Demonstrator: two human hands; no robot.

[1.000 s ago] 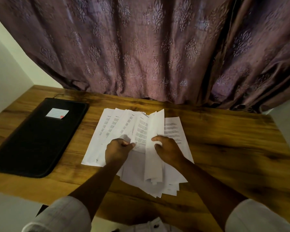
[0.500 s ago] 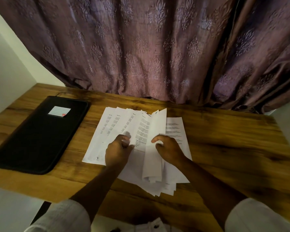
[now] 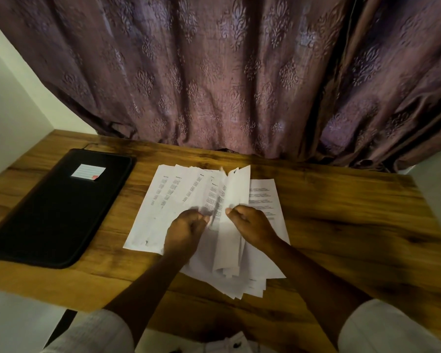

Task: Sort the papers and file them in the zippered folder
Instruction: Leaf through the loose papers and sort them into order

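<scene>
Papers [image 3: 178, 200] fanned in an untidy heap at mid-desk, printed sides up; leftmost sheets overlapping in steps, one flat sheet poking out at the right, near ends ragged toward the desk's front edge. Left hand [image 3: 186, 233] atop the heap, fingers curled, pinching a sheet's edge against the thumb, though blurred there; right hand [image 3: 252, 225] just beside it, thumb and curled fingers gripping a few sheets bent upward into a narrow standing fold between the two hands. Folder [image 3: 56, 212] black, lying flat on the desk [image 3: 354, 225] to the left of the papers, apart from them, closed as far as visible; small lined label [image 3: 88, 171] with a red corner near its far end. White sleeves [image 3: 382, 327] on both forearms at the bottom edge. Purple patterned curtain [image 3: 214, 72] hanging down to the desk's far edge; pale wall [image 3: 10, 110] at the left.
</scene>
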